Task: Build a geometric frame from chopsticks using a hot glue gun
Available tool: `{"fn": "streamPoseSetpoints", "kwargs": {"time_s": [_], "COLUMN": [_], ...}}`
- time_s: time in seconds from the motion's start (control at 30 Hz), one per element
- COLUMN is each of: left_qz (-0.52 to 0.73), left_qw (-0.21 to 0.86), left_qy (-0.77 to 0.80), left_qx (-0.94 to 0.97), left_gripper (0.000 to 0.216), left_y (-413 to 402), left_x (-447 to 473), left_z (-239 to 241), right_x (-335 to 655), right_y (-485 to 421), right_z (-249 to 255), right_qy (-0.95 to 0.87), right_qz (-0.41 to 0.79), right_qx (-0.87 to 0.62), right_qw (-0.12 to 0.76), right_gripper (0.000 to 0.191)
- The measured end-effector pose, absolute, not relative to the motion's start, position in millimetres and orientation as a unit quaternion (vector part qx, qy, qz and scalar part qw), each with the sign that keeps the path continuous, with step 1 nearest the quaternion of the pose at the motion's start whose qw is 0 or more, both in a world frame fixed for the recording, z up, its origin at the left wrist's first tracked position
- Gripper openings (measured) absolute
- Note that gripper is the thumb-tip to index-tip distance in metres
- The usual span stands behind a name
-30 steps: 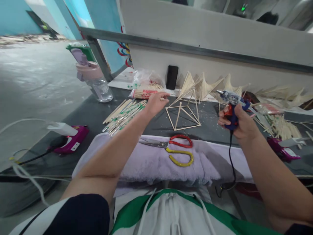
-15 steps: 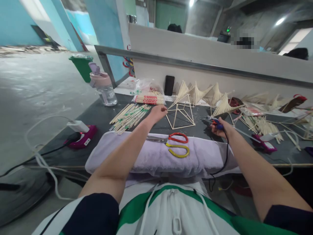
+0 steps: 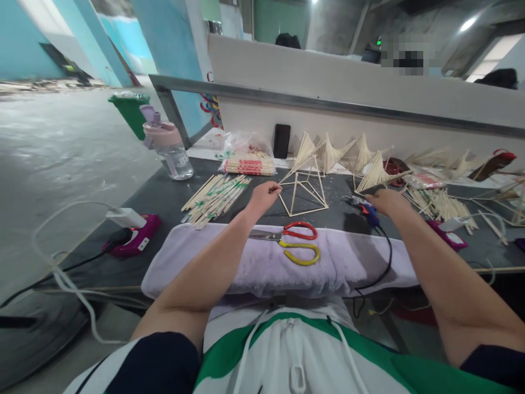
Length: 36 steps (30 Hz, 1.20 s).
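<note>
My left hand (image 3: 264,197) is closed in a pinch at the left corner of an open frame of thin wooden sticks (image 3: 308,211). The frame stands on the dark table, with sticks rising to a point. My right hand (image 3: 388,200) is off the blue hot glue gun (image 3: 368,212), just above and right of it, fingers pointing left and partly hidden. The gun lies on the table, its nozzle toward the frame, its black cord running down over the towel. Behind my right hand is a fan-shaped stick model (image 3: 375,174).
Scissors (image 3: 301,246) with red and yellow handles lie on a lilac towel (image 3: 238,273). Loose sticks (image 3: 217,198) and a packed stick bundle (image 3: 250,166) lie left. A water bottle (image 3: 174,156), phone (image 3: 281,141) and purple power strips (image 3: 133,241) stand around. More sticks (image 3: 443,208) lie right.
My right hand has let go of the glue gun and moved slightly up and right. The gun now rests on the table. My left hand stays at the frame's corner.
</note>
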<state>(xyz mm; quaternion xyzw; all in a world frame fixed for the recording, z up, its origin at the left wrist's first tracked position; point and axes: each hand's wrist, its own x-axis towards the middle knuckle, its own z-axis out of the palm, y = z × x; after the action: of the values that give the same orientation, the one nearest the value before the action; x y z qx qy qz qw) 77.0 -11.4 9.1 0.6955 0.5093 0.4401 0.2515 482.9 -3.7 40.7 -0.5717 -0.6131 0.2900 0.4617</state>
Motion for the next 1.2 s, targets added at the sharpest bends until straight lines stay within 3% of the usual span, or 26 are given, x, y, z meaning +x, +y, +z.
{"fn": "streamPoseSetpoints", "kwargs": {"time_s": [0.13,0.27,0.5,1.2], "left_qz": [0.439,0.426,0.395,0.329], "left_qw": [0.254,0.224,0.199,0.218], "left_qy": [0.478,0.459,0.474,0.469], "left_qx": [0.717,0.747,0.761,0.790], "left_gripper": [0.020,0.021,0.018,0.023], "left_y": [-19.4,-22.3,-14.7,-17.3], "left_x": [87.3,96.1,109.6,123.5], "left_z": [9.7,12.5,22.4,40.8], "right_x": [401.1,321.4,299.9,309.9], "right_y": [-2.5,-4.4,5.7,5.6], "right_z": [29.8,19.3,18.5,13.0], "right_qy": [-0.675,-0.807,-0.829,-0.799], "right_qz": [0.199,0.036,0.002,0.017], "right_qx": [-0.560,-0.490,-0.490,-0.490], "right_qw": [0.438,0.327,0.270,0.347], "right_gripper": [0.014,0.031,0.027,0.032]}}
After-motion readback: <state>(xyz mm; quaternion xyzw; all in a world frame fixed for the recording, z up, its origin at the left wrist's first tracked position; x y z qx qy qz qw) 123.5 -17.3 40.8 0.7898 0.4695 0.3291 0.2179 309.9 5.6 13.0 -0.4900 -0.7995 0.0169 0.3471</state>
